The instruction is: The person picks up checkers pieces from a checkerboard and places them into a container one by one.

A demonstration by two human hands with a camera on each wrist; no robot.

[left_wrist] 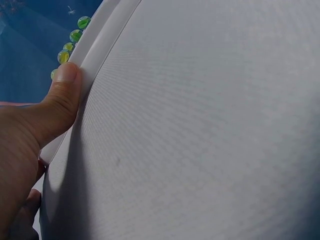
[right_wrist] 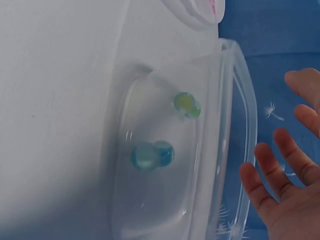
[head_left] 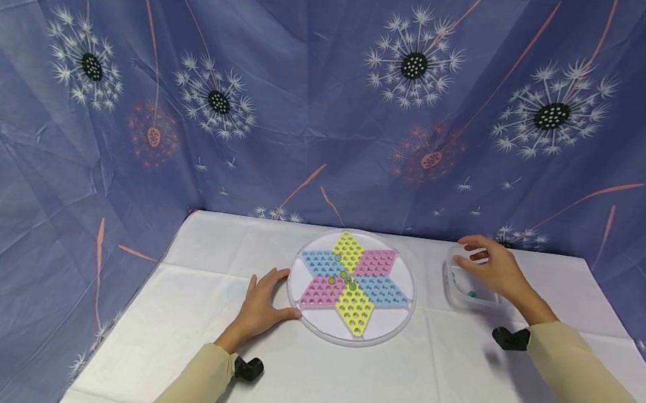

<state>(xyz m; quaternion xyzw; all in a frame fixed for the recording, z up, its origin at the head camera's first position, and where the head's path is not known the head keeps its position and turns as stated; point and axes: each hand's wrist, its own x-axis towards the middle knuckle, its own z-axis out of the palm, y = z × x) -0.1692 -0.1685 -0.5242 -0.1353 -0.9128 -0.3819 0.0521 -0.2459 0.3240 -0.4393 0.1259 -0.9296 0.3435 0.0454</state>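
Note:
A round white Chinese checkers board (head_left: 396, 319) with a pink, blue and yellow star lies on the table. Several green and yellow glass marbles (head_left: 353, 286) sit around its middle. My left hand (head_left: 259, 306) is spread at the board's left edge; in the left wrist view its thumb (left_wrist: 66, 82) rests against the rim. To the right of the board is a clear plastic container (head_left: 470, 304). Over it hovers my right hand (head_left: 496, 271), fingers loosely bent and nothing seen between them. Inside the container are blue marbles (right_wrist: 145, 156) and a yellow-green marble (right_wrist: 185, 103).
A white cloth (head_left: 372, 396) with creases covers the table. Behind and to the left hangs a blue curtain (head_left: 312, 92) with dandelion prints, meeting the table's back edge. Black wrist devices (head_left: 248, 369) are worn at both cuffs.

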